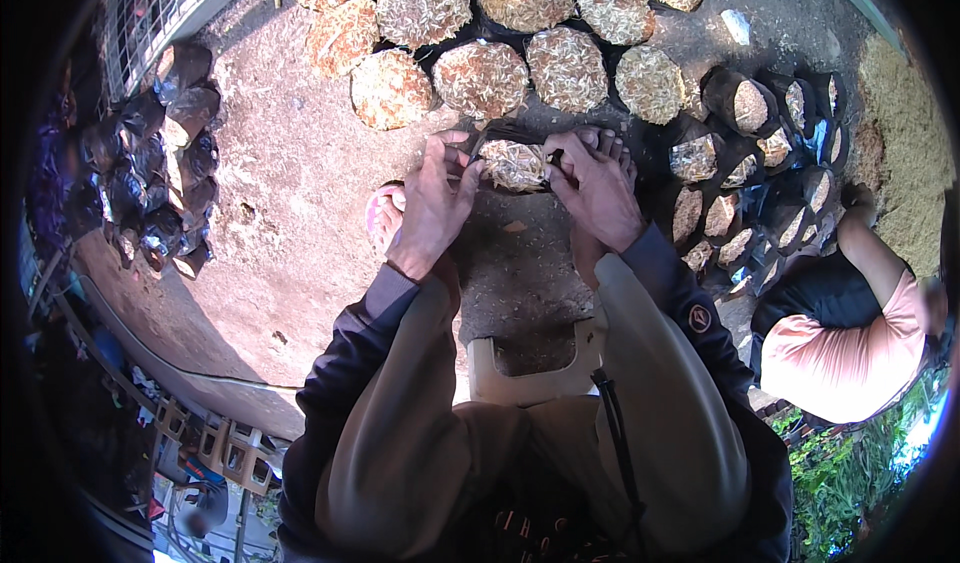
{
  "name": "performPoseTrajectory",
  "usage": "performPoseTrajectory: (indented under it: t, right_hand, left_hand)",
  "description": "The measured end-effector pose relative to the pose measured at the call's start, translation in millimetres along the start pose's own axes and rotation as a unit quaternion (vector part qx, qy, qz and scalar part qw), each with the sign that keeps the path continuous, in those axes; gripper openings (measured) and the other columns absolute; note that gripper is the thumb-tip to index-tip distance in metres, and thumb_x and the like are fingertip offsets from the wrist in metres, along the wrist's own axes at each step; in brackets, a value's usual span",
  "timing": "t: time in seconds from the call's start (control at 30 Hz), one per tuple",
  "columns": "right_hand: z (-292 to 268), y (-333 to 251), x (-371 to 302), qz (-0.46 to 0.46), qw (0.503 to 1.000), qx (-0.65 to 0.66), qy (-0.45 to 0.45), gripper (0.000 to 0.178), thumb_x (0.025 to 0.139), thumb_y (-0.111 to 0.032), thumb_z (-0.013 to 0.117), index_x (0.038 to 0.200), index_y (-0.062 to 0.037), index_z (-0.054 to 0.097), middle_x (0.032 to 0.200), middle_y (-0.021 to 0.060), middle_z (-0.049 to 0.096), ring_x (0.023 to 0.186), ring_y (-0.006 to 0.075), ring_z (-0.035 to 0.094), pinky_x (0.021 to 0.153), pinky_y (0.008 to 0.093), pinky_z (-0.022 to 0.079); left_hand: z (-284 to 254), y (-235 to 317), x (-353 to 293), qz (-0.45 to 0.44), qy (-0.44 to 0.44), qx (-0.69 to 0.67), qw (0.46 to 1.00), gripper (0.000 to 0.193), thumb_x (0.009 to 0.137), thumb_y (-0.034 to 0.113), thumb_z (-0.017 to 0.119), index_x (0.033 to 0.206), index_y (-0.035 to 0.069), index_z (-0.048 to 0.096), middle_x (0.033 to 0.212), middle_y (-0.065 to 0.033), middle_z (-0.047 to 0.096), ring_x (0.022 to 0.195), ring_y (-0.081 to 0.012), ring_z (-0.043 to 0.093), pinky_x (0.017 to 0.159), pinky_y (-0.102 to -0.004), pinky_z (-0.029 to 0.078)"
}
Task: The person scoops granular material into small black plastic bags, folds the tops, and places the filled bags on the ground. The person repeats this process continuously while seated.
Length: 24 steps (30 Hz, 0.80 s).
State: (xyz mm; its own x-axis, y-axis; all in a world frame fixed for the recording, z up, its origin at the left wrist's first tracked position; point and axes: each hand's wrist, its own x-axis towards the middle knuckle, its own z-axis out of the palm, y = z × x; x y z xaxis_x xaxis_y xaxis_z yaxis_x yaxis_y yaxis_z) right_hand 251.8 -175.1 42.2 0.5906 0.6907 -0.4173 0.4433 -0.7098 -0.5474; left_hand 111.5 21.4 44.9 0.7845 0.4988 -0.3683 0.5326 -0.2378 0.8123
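Note:
Between my hands, just in front of my feet, stands a black plastic bag (513, 166) filled to the top with pale, straw-like shavings. My left hand (432, 203) is at the bag's left rim, thumb and fingers bent around the plastic edge. On the opposite side, my right hand (597, 191) pinches the rim between thumb and fingers. Dark folds of plastic show along the bag's far edge. Its lower part is hidden from above. Beyond it sit rows of similar filled bags (480, 80), their tops covered with the same shavings.
Smaller filled black bags (722, 213) crowd the right side. A person in a pink top (845, 348) crouches there, an arm reaching toward a yellowish loose heap (905, 133). More black bags (160, 163) stand at left, near a wire mesh panel (165, 13). A pale plastic stool (530, 383) is beneath me.

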Motion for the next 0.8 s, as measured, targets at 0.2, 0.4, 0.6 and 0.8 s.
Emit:
performPoseTrajectory:
  t: [0.2, 0.4, 0.6, 0.8]
  right_hand:
    - [5, 0, 5, -0.04, 0.998, -0.026, -0.032, 0.036, 0.095, -0.033, 0.059, 0.131, -0.0312, 0.065, 0.115, 0.018, 0.069, 0.106, 0.0521, 0.064, 0.103, 0.0703, 0.041]
    - [-10, -5, 6, -0.134, 0.984, 0.001, -0.115, 0.051, 0.095, -0.025, 0.059, 0.146, -0.0262, 0.057, 0.104, 0.0193, 0.071, 0.093, 0.0419, 0.068, 0.094, 0.0502, 0.053]
    - [-11, -11, 7, -0.086, 0.976, -0.03, -0.197, 0.062, 0.092, -0.021, 0.062, 0.152, -0.0288, 0.05, 0.102, 0.0171, 0.071, 0.095, 0.0378, 0.068, 0.095, 0.0495, 0.052]
    - [-12, -23, 4, -0.09, 0.967, -0.072, -0.227, 0.065, 0.092, -0.021, 0.061, 0.155, -0.0332, 0.046, 0.09, 0.0138, 0.067, 0.095, 0.0329, 0.066, 0.095, 0.046, 0.052]
  left_hand:
    - [0, 1, -2, 0.046, 0.028, -0.005, 0.999, 0.022, 0.093, -0.002, 0.07, 0.112, 0.001, 0.059, 0.096, -0.0135, 0.067, 0.08, -0.0239, 0.072, 0.067, -0.0339, 0.057]
    - [-5, -1, -1, 0.123, -0.002, 0.052, 0.991, 0.015, 0.09, -0.004, 0.068, 0.104, 0.0, 0.072, 0.107, -0.0174, 0.069, 0.098, -0.0322, 0.071, 0.083, -0.0378, 0.057]
    - [-5, 8, 1, 0.134, -0.002, 0.048, 0.99, 0.028, 0.091, -0.004, 0.066, 0.118, 0.0, 0.071, 0.118, -0.0174, 0.069, 0.104, -0.0333, 0.07, 0.09, -0.0379, 0.057]
    - [-5, 10, 0, 0.141, -0.014, 0.048, 0.989, 0.035, 0.09, -0.008, 0.064, 0.124, -0.001, 0.069, 0.119, -0.0175, 0.069, 0.106, -0.0328, 0.07, 0.091, -0.0364, 0.057]
